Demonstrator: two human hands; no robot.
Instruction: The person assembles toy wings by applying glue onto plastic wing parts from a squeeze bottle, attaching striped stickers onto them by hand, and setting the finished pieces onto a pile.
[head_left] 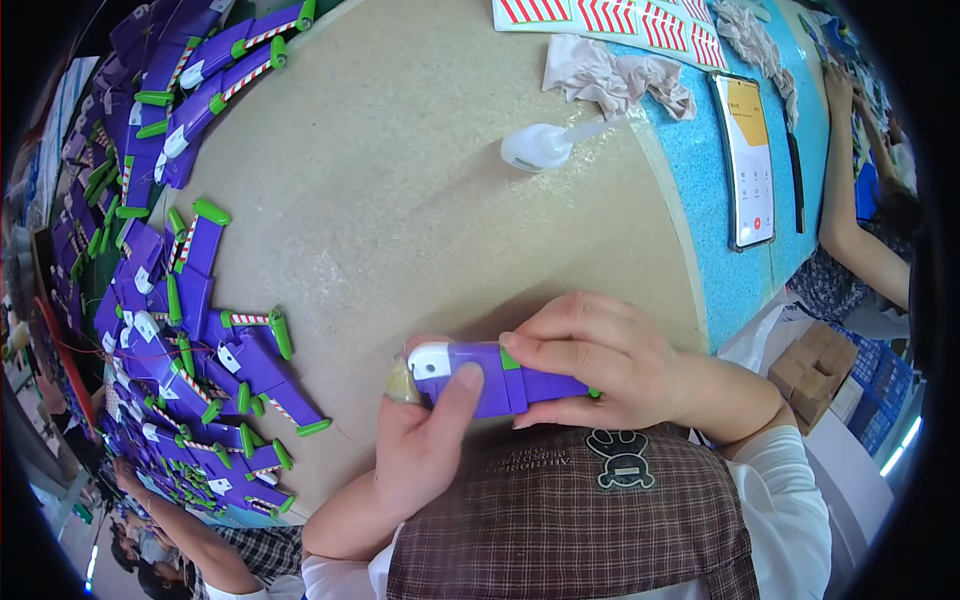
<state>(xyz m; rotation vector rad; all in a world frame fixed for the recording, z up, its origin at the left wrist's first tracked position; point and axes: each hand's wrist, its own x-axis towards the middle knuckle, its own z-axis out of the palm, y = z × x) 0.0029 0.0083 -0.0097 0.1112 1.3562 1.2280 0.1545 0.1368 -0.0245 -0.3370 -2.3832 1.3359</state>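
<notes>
Close to my body I hold a purple plastic toy wing [488,388] with a white rounded end and green parts. My left hand [425,430] grips the white end, its thumb lying on the purple face. A yellowish wrap [402,385] covers one of its fingers. My right hand [600,362] closes round the other end, fingers over the top and thumb side beneath, hiding much of that end. A small white squeeze bottle [540,148] with a thin nozzle lies beyond my hands on the tan tabletop [400,140].
Many similar purple wings [255,365] with green tips and red-striped strips heap along the left. Striped sticker sheets [610,22], crumpled cloth [610,78] and a phone [745,160] lie at the far right. Other people's arms [850,200] show at both sides; cardboard boxes [815,365] stand right.
</notes>
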